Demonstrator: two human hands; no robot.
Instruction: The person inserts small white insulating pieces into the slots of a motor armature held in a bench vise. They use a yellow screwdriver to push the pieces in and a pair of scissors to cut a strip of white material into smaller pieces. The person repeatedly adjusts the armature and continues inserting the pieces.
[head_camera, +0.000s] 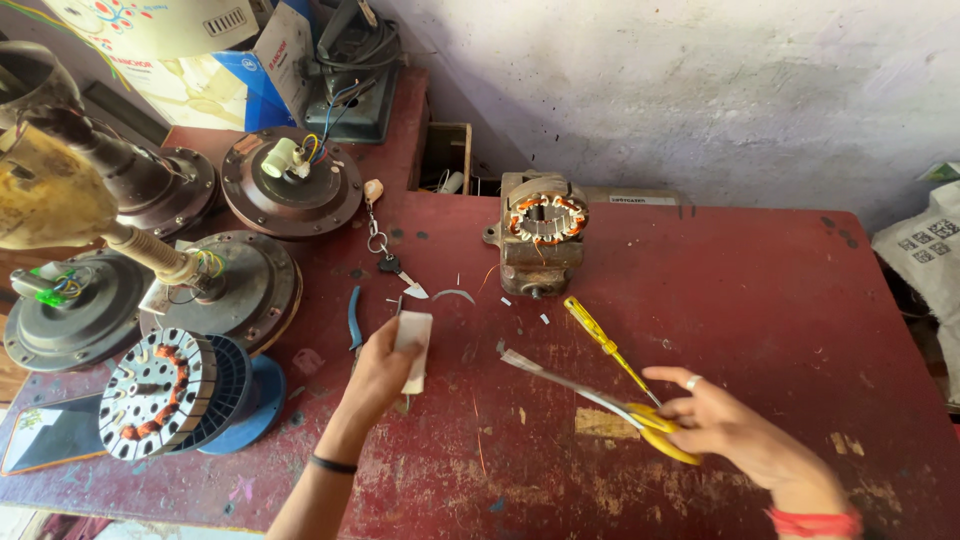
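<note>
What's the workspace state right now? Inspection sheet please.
Surface: red table, paint worn and scratched, small scraps scattered.
Job's things: white paper piece in left hand; yellow-handled scissors in right hand, blades open.
Clutter: yellow screwdriver, motor stator, fan motor housings, wound stator on blue spool, key chain, blue-handled pliers.
Grippers: both hands closed on their items.
Cables: coloured wire ends on the fan motors; dark cable on the device at the back.
Surroundings: whitewashed wall, cardboard box, sack at right.
</note>
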